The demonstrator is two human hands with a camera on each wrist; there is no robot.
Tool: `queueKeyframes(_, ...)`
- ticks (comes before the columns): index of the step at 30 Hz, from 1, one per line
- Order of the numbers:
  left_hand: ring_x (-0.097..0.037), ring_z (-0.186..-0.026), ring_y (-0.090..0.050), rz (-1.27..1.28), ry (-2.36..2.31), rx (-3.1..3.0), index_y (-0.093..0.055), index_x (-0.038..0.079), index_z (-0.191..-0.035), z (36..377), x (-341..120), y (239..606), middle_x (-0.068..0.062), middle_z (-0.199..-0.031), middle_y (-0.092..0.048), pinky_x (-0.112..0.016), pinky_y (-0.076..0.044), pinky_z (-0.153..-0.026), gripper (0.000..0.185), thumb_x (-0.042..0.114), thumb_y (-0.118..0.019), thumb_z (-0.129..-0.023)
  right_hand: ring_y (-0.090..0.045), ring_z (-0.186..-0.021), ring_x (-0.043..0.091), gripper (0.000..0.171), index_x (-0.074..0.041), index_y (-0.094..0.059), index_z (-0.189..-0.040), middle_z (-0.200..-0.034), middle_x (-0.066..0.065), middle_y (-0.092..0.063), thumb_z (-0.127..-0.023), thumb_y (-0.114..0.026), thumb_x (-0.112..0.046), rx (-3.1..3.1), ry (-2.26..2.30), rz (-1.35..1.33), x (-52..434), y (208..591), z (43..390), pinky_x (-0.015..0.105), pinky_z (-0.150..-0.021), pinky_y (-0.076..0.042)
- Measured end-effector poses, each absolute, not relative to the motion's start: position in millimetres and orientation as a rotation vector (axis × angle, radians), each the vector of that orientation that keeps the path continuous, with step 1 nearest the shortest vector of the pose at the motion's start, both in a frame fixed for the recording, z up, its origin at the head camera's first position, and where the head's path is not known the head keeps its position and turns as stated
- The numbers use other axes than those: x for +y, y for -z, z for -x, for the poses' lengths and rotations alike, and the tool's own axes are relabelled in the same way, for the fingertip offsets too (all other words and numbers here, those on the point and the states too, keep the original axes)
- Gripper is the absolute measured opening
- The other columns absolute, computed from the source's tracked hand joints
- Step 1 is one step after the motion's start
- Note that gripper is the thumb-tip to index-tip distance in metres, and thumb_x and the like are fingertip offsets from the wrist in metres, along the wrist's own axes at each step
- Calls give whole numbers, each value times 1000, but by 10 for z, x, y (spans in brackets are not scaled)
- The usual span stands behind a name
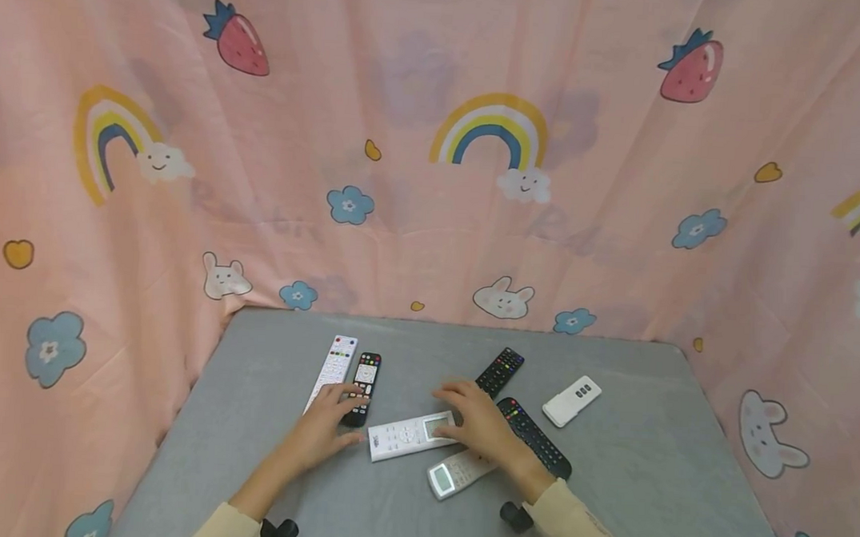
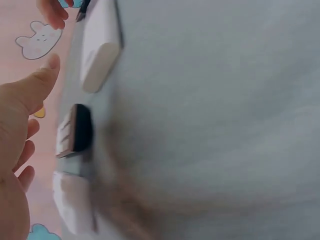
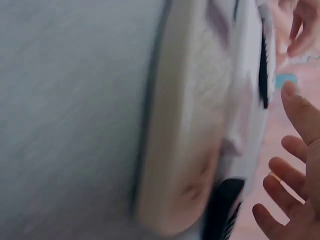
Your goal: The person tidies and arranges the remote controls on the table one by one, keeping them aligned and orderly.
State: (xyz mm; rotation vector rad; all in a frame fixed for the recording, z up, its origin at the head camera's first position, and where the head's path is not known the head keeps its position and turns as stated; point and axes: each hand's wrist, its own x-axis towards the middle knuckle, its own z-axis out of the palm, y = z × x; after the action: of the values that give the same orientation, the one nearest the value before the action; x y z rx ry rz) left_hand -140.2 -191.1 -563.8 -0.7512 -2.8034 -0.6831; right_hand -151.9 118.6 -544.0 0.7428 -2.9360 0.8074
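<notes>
My left hand (image 1: 316,433) hovers, fingers spread, by a slim black remote control (image 1: 366,371) and a long white remote control (image 1: 338,362); its fingers partly cover both in the head view. Over the screen end of a wide white remote control (image 1: 403,437) is my right hand (image 1: 486,425), fingers loosely bent and apart. Below that hand lies another pale remote control (image 1: 444,479) with a small screen, its far end hidden by the wrist. Both wrist views show the left hand (image 2: 17,125) and right hand (image 3: 306,175) holding nothing.
Two black remote controls, one farther back (image 1: 502,369) and one nearer (image 1: 541,445), lie right of centre. A small white remote control (image 1: 572,401) is at the right. The grey tabletop (image 1: 652,462) meets a pink patterned curtain (image 1: 402,243) behind and at both sides.
</notes>
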Motion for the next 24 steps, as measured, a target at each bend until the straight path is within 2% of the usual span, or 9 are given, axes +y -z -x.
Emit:
queueKeyframes(3,-28,-120,-51,774,675,-2740,-68,16,-123,1310,-1927,5719,-5,-132,-59,-46,-46,-102,64,42,-87,-67,-54,-127,24,63,-18,-63,-133,-137,4,-59,-76,-83,-37,-2953,-772,-760,1301,5507,1511,48,-107,-46)
queueKeyframes(8,-29,-121,-51,753,666,-2697,-69,16,-122,1231,-1926,5819,-6,-132,-58,-47,-45,-102,68,46,-86,-64,-54,-124,28,63,-14,-64,-131,-135,9,-60,-74,-84,-35,-2935,-775,-821,1408,5545,1504,53,-104,-46)
queueKeyframes(16,-31,-120,-50,719,681,-2685,-71,14,-119,1180,-1885,5865,-7,-133,-57,-47,-44,-100,69,44,-87,-59,-52,-127,30,61,-17,-66,-128,-138,9,-59,-74,-84,-39,-2967,-672,-843,1464,5577,1496,55,-106,-43)
queueKeyframes(24,-31,-120,-50,717,669,-2701,-70,14,-119,1173,-1847,5881,-7,-134,-56,-47,-45,-100,69,45,-87,-60,-47,-135,34,64,-16,-66,-129,-142,9,-55,-73,-84,-40,-2986,-645,-834,1471,5614,1507,60,-112,-35)
